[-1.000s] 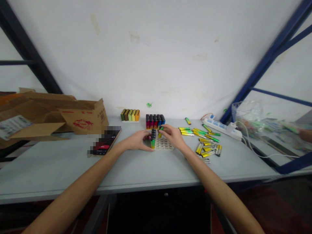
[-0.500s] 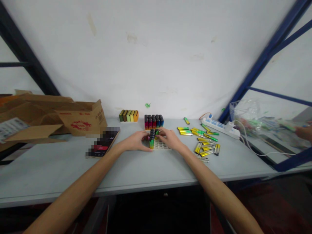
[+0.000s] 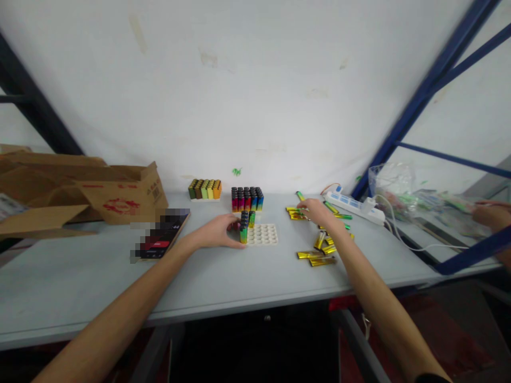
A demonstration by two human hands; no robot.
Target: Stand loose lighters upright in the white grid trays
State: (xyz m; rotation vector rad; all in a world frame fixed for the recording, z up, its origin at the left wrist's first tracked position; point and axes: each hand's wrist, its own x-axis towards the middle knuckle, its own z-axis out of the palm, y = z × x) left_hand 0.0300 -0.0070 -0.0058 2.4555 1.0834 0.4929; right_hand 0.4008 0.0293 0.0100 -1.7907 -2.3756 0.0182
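Note:
My left hand [image 3: 217, 232] is curled around the left end of a white tray [image 3: 264, 234] with round holes. Its thumb and fingers close on a row of upright green and yellow lighters [image 3: 244, 230] with black tops. One more lighter [image 3: 252, 218] stands beside that row, at the back of the tray. Off to the right, my right hand [image 3: 316, 211] reaches down with bent fingers onto a loose lighter [image 3: 294, 213] in a scattered group. Its fingertips are partly hidden. More yellow lighters [image 3: 322, 261] lie flat nearer the front edge.
Behind the tray stand a filled block of red-to-blue lighters [image 3: 247, 199] and a yellow-green block [image 3: 205, 190]. An open cardboard box [image 3: 123, 197] and a phone [image 3: 165, 234] are at left. A power strip [image 3: 355, 206], plastic bags [image 3: 393, 186] and another person's hand [image 3: 493, 214] are at right.
My right hand has left the tray and moved right to the loose lighters, uncovering the tray's holes. My left hand stays at the row of lighters. The view has shifted slightly.

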